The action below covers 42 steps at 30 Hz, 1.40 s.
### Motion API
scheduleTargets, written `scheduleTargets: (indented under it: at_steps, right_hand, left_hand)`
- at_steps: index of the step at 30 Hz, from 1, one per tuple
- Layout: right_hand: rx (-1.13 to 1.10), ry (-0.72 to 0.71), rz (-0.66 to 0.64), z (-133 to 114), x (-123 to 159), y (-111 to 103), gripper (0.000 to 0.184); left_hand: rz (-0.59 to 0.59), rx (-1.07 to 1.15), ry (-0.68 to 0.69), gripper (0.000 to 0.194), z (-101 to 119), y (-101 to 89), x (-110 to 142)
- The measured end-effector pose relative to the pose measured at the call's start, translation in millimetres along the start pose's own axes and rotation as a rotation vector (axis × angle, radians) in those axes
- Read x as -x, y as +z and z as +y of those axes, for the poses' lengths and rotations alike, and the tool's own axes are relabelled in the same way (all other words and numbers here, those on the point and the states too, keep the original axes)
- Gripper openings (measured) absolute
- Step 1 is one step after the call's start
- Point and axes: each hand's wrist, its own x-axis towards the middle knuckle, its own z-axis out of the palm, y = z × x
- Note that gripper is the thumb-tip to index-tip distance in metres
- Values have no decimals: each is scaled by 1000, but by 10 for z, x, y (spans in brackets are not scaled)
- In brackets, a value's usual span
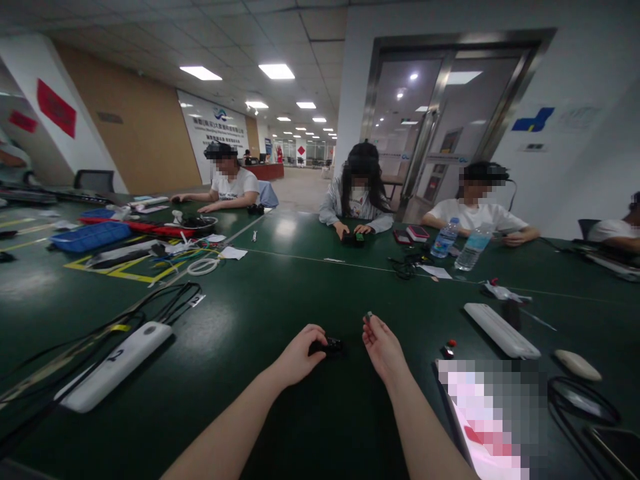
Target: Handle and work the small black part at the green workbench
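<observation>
On the dark green table (260, 300), my left hand (304, 353) closes its thumb and fingers around a small black object (332, 344), whose far end shows past the fingertips. Its exact kind I cannot make out. A little to the right, my right hand (383, 347) is raised slightly and pinches a small metallic piece (369, 317) between thumb and fingertips. That piece is too small to name. The two hands are apart, and the piece does not touch the black object.
At right lie a screen device (493, 427), a white power strip (501, 330), a mouse (577, 365) and black cable (583, 400). Another power strip (117, 367) is at left. Water bottles (473, 248), a blue tray (91, 236) and several people wearing headsets are beyond.
</observation>
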Motion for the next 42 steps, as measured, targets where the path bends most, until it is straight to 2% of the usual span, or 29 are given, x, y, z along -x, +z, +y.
scheduleTargets:
  at_steps: [5, 10, 13, 17, 21, 24, 29, 33, 37, 42]
  right_hand:
    - [12, 0, -28, -17, 54, 52, 29]
    - [9, -6, -34, -15, 53, 59, 30]
    - [-36, 8, -28, -15, 55, 62, 31]
    - [-95, 19, 4, -21, 72, 83, 32]
    - [-115, 33, 2, -39, 97, 100, 29]
    - [-101, 40, -13, -59, 115, 98, 27]
    - [-58, 40, -27, -79, 119, 83, 29]
    - [7, 8, -34, -85, 132, 96, 30]
    - [156, -42, -99, -82, 207, 177, 35]
    - [416, -142, -329, -83, 363, 358, 32]
  left_hand:
    - [-5, -58, -22, 11, -19, 27, -5]
    - [79, -166, 53, 10, 15, 1, 13]
    - [65, -205, 73, 13, 31, -13, 24]
    - [20, -221, 46, 14, -2, 5, 25]
    - [17, -210, -43, 16, -62, 24, 23]
    - [32, -156, -115, 24, -104, 33, 24]
    - [22, -111, -151, 58, -135, 28, 24]
    - [-19, -128, -172, 53, -123, 5, 31]
    - [22, -198, -138, 46, -105, -4, 49]
    - [122, -283, 16, 37, -78, -8, 67]
